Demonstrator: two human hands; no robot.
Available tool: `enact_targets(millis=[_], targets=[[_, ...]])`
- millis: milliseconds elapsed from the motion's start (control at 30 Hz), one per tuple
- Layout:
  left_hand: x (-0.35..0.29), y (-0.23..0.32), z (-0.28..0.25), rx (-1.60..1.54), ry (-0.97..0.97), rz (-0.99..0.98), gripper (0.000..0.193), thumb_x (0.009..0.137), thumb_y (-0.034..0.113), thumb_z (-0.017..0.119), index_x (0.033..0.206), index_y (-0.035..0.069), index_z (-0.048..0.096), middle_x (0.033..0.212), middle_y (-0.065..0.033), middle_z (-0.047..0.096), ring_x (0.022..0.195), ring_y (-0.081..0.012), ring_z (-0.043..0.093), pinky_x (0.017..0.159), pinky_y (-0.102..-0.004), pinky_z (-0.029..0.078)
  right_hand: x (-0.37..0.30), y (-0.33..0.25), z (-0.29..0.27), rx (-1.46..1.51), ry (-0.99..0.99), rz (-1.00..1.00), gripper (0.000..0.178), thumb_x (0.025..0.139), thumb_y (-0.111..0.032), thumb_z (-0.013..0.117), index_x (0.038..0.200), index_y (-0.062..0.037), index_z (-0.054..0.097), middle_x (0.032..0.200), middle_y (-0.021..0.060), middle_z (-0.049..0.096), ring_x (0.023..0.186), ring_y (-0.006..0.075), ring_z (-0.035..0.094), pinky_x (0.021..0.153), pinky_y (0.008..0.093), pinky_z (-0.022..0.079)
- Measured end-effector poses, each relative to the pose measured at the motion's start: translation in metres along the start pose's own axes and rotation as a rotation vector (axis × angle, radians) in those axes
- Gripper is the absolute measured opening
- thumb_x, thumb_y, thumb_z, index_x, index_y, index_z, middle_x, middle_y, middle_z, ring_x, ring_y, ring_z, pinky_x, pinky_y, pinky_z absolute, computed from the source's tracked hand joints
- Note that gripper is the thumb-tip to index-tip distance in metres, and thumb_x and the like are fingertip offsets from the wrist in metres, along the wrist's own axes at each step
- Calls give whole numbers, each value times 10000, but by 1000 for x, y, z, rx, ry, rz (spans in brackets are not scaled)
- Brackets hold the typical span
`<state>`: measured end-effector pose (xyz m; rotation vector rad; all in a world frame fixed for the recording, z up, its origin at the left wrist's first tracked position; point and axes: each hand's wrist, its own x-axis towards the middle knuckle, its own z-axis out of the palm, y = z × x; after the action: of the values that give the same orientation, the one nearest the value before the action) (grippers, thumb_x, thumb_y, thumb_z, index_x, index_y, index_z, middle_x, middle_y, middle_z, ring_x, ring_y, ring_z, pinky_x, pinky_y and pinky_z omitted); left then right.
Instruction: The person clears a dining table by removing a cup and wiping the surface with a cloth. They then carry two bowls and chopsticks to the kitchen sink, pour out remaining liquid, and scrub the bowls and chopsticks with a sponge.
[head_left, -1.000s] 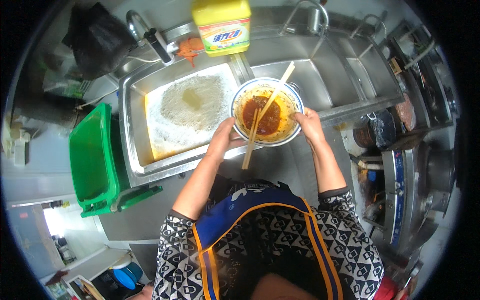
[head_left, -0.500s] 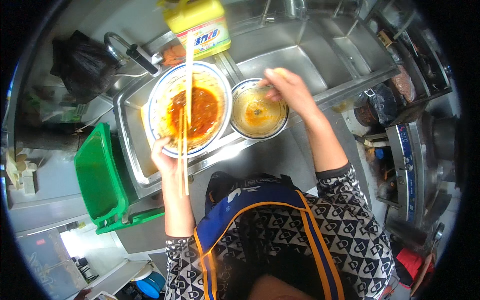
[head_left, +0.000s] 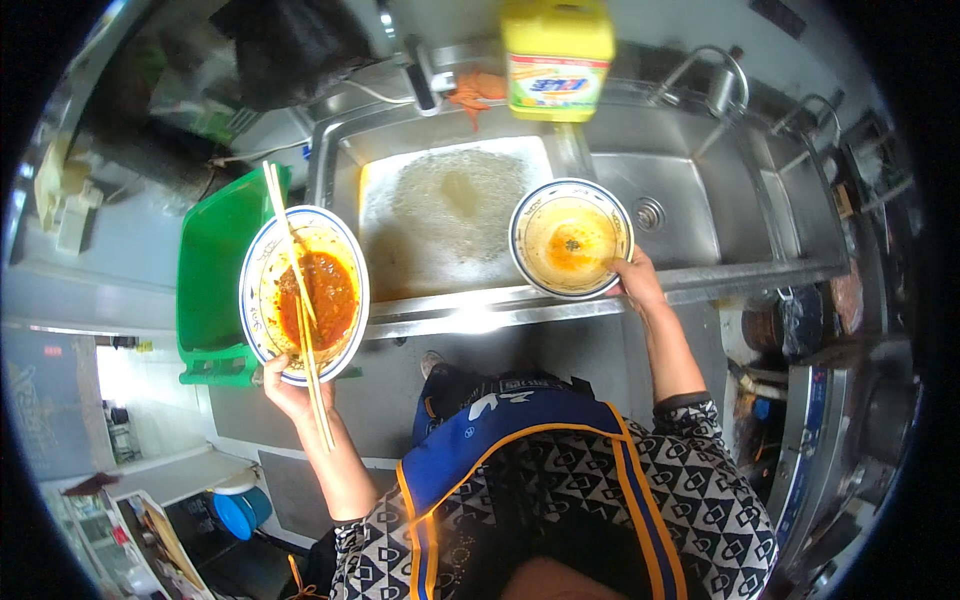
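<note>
My left hand (head_left: 290,390) grips the near rim of a white bowl with blue bands (head_left: 256,290). Red oily sauce (head_left: 330,295) covers its bottom, and the bowl tilts at the inner edge of a green bin (head_left: 208,250). Wooden chopsticks (head_left: 282,218) lie across it, their lower ends reaching past my left hand. On the other side, my right hand (head_left: 637,282) is closed on the right rim of a second blue-banded bowl (head_left: 540,220). Orange residue with dark bits sits at the bottom of that one. It is over the sink's front edge, below the divider.
The left sink basin (head_left: 345,180) holds cloudy, foamy water. Behind the divider stands a yellow jug (head_left: 557,60), with an orange crumpled cloth or glove (head_left: 475,90) beside it. A faucet (head_left: 420,88) and black bag (head_left: 285,50) are at the back left. The right basin has a drain (head_left: 650,213).
My left hand has carried the sauce bowl and chopsticks left, from above the sink to the green bin. My right hand, earlier above the second bowl, now grips its rim.
</note>
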<state>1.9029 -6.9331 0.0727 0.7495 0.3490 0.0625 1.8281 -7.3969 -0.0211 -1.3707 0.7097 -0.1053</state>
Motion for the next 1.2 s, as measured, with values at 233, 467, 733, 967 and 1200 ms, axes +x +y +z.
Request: enact_targets(millis=[233,467,733,967,1200], targets=[[34,50,-40,-35,71,99,650,603,120,562,1237,21,466,1174,-149,559,1061,-323,548,936,-477,448,92,15,135,-90,-60,148,363,764,1,513,1127,5,517,871,127,629,632,175,639,420,258,541],[63,131,-91,34,175,152,690,613,153,569,1269,-7,423,1187,-174,535,1077,-340,530,948,-488,431,145,55,179,64,78,555,298,816,-29,478,1077,114,495,848,242,626,615,273,661,433,264,562],[103,160,-114,81,253,141,653,595,150,586,1217,-5,462,1130,-148,563,1016,-314,558,916,-453,452,195,103,166,412,232,756,288,918,-92,365,1055,120,504,786,280,610,584,324,651,414,204,550],[98,139,-100,117,308,130,681,599,173,595,1245,17,447,1174,-143,547,1048,-305,547,917,-443,455,235,103,159,300,319,759,308,936,-129,331,1016,61,559,768,223,628,603,270,657,362,183,518],[91,116,-77,160,341,114,716,603,190,603,1273,13,425,1200,-160,524,1066,-322,532,925,-469,443,268,141,159,398,341,499,266,926,-108,362,1055,31,548,836,186,643,589,250,646,449,252,570]])
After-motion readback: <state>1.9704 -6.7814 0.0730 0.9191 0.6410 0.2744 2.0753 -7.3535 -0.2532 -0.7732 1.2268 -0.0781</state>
